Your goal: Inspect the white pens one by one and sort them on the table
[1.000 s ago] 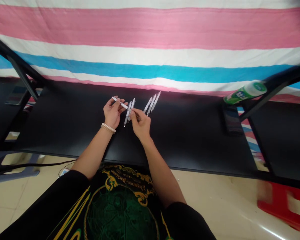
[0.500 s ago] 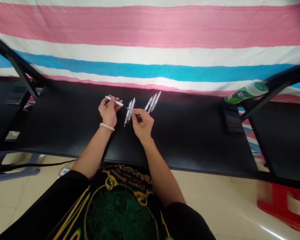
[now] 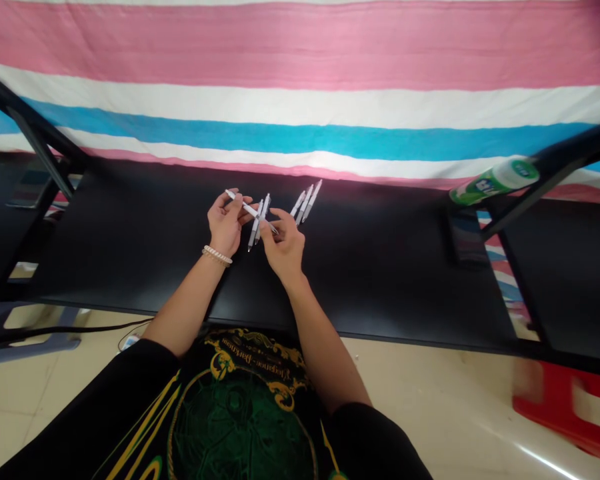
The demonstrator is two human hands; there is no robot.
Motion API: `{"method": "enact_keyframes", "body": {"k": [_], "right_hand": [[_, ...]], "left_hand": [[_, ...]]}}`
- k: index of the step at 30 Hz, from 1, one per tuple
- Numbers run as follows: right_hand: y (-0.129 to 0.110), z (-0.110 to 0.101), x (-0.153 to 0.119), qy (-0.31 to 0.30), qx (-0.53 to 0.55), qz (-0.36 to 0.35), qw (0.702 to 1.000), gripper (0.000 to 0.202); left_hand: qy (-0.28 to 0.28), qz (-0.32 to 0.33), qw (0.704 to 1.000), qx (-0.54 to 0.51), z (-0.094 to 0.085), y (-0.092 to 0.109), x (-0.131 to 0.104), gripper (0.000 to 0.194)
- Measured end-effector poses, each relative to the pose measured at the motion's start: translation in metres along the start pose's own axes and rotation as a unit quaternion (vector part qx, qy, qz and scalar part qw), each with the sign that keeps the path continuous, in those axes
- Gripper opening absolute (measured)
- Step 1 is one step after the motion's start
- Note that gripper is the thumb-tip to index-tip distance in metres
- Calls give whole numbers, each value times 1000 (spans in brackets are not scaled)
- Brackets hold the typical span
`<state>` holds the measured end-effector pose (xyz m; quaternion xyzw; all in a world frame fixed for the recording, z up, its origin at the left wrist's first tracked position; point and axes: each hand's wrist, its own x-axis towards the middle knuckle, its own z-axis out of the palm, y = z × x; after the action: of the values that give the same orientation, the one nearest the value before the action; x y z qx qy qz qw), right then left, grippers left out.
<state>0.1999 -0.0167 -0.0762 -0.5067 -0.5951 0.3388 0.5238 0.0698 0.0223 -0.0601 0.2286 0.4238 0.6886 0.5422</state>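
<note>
A white pen (image 3: 251, 210) spans the gap between my hands, slanting down to the right. My left hand (image 3: 225, 225) pinches its upper end, with the other fingers spread behind it. At the lower end, the fingers of my right hand (image 3: 283, 245) close on the pen's front part. Its two parts now meet with no visible gap; whether they are fully fastened I cannot tell. Just beneath, white pens with grey grips (image 3: 253, 235) lie side by side, partly covered by the held pen. Three more white pens (image 3: 307, 202) lie beyond my right hand.
The black table (image 3: 390, 267) runs across the view, with a striped cloth (image 3: 300, 57) behind it. A green and white canister (image 3: 495, 181) stands at the right beside a dark phone-like slab (image 3: 467, 240). A red stool (image 3: 565, 407) is on the floor at right.
My left hand has moved right, towards my right hand. The thin dark refill that showed between the pen's two parts is now covered, and the parts have come together.
</note>
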Motion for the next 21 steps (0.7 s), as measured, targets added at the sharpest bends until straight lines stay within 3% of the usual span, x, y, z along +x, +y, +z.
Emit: {"method": "enact_keyframes", "body": {"k": [5,9,13,21], "right_hand": [[0,-3,2,-25,-24,7,999,27],[0,-4,2,-19,-37,-6,999,38],[-1,-3,2,-35,-63,-7,997,27],[-3,-5,2,-15,-106,-19,994,30]], "left_hand": [[-2,3,1000,-2,0,0,0,33],[2,4,1000,-11,-2,0,2,31],[11,-5,1000,-13,-5,1,5,31],[9,-1,1000,-5,-3,1,3,29]]}}
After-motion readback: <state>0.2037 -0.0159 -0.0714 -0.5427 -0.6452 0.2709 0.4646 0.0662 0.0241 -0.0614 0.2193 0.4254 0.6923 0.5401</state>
